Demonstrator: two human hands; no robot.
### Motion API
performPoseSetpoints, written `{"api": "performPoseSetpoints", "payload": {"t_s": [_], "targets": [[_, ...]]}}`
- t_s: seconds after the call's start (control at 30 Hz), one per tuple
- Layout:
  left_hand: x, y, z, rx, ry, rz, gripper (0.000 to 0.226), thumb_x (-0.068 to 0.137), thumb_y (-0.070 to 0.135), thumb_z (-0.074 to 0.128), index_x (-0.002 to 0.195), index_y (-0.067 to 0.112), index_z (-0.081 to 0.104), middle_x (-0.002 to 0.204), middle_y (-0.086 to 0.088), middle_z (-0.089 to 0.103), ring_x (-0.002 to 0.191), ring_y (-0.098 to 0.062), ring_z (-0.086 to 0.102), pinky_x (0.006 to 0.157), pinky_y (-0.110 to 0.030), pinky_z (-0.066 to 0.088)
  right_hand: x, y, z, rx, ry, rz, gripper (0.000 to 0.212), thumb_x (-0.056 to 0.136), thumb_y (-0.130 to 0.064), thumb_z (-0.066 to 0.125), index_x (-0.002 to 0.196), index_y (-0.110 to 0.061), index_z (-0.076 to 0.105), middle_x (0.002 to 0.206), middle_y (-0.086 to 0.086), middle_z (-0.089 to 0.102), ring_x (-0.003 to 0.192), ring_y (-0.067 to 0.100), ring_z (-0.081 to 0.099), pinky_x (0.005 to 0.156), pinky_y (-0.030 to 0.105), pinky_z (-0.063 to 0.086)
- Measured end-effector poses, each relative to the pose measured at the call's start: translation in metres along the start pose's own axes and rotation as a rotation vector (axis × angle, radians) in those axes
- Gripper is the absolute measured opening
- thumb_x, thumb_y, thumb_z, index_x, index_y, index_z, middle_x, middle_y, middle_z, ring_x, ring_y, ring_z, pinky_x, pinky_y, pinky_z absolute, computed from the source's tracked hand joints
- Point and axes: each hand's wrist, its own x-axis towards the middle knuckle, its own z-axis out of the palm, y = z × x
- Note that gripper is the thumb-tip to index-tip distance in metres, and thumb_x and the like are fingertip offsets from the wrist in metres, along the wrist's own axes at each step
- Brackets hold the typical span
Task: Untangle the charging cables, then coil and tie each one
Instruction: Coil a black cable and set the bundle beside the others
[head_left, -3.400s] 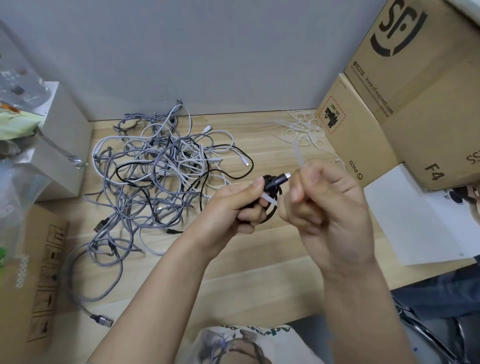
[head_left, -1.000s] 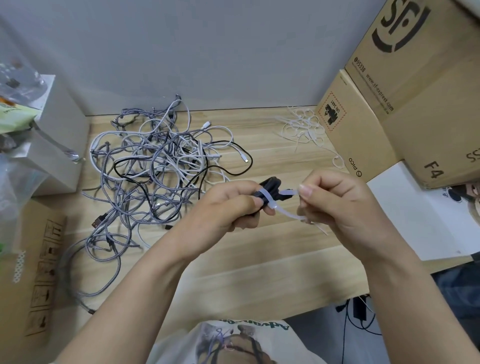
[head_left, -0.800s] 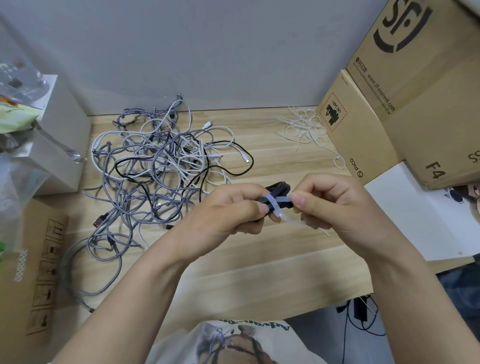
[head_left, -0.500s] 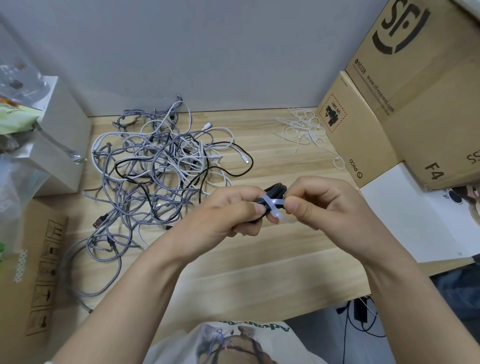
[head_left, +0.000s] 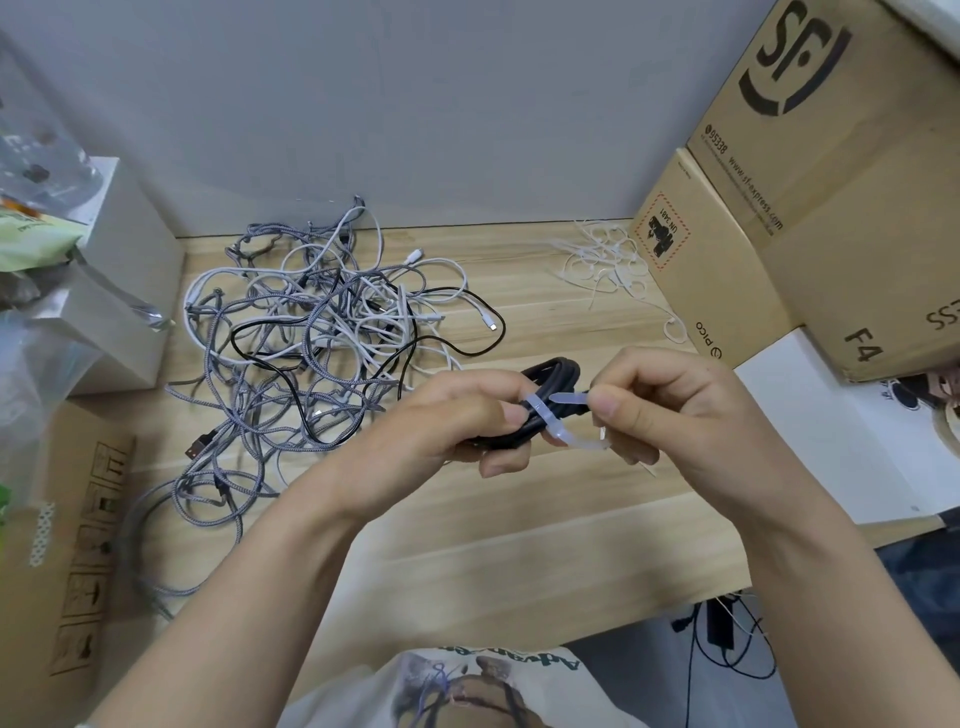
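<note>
Coiled black cable (head_left: 556, 376) held above the bench (head_left: 519, 545), a white zip tie (head_left: 545, 415) looped round it. Left hand (head_left: 447, 421) grips the coil; right hand (head_left: 670, 410) pinches the tie's tail. Tangled cable pile (head_left: 317, 332) lies left on bench, loose ties (head_left: 608, 260) by cardboard boxes (head_left: 779, 208) far right.

Black coiled cable (head_left: 551, 382) zip-tied; grey-white tangle (head_left: 317, 332) behind
</note>
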Motion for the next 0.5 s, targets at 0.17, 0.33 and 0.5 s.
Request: {"api": "performPoseSetpoints", "payload": {"t_s": [0.17, 0.33, 0.5], "targets": [[0.001, -0.003, -0.001, 0.006, -0.019, 0.025, 0.025, 0.073, 0.027, 0.051, 0.085, 0.006, 0.057, 0.053, 0.005, 0.046, 0.056, -0.01, 0.036, 0.055, -0.015, 0.028, 0.001, -0.003, -0.001, -0.136, -0.019, -0.006, 0.019, 0.072, -0.042, 0.061, 0.06, -0.026, 0.062, 0.059, 0.019, 0.043, 0.05, 0.012, 0.038, 0.047, 0.018, 0.032], [0.003, -0.005, 0.0, 0.044, -0.025, 0.062, 0.022, 0.082, 0.009, 0.043, 0.09, -0.008, 0.054, 0.055, 0.004, 0.045, 0.057, -0.008, 0.041, 0.061, -0.011, 0.035, 0.003, -0.004, -0.001, -0.218, -0.05, -0.012, 0.021, 0.073, -0.044, 0.06, 0.063, -0.026, 0.062, 0.052, -0.005, 0.043, 0.05, 0.004, 0.035, 0.049, 0.015, 0.029], [0.002, -0.007, 0.001, 0.118, -0.008, 0.072, 0.015, 0.088, 0.01, 0.044, 0.085, -0.002, 0.053, 0.061, 0.01, 0.048, 0.06, -0.005, 0.043, 0.065, -0.014, 0.036, 0.002, -0.003, 0.009, -0.303, 0.029, -0.011, 0.025, 0.072, -0.046, 0.063, 0.067, -0.021, 0.064, 0.051, 0.007, 0.044, 0.047, 0.005, 0.037, 0.047, 0.019, 0.03]]}}
